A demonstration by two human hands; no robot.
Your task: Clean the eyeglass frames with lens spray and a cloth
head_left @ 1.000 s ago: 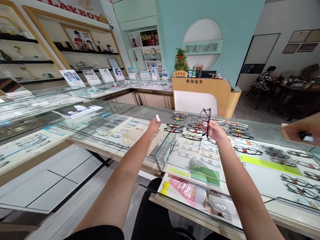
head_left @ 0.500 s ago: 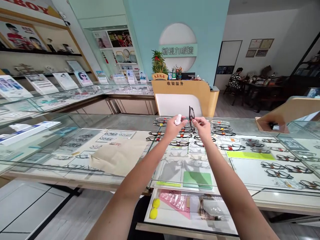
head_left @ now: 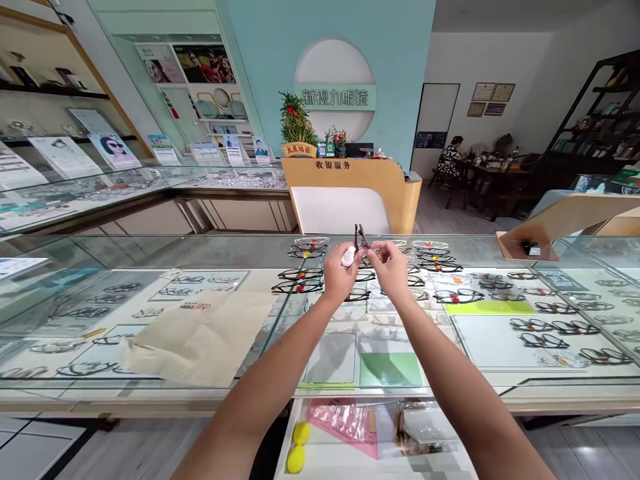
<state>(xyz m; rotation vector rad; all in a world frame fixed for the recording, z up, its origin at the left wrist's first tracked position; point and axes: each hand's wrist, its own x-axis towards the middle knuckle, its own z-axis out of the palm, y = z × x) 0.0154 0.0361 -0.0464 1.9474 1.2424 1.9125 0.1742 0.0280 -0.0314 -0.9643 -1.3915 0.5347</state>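
One beige bag [head_left: 200, 340] lies left of the green card [head_left: 391, 372]. Yellow balls [head_left: 296, 459]: also left of card, nearer you. Your left hand [head_left: 339, 275], beyond the card, is curled round a white bottle [head_left: 349, 257]; can't tell if its fingertips touch the glasses [head_left: 363, 235]. Dark glasses: raised beyond the card, between your hands, arms pointing up. Your right hand [head_left: 393, 268] pinches them, fingers close together. More frames [head_left: 459, 297] right of the card, most set in rows. Wooden stand [head_left: 565, 223] farther right and beyond the card.
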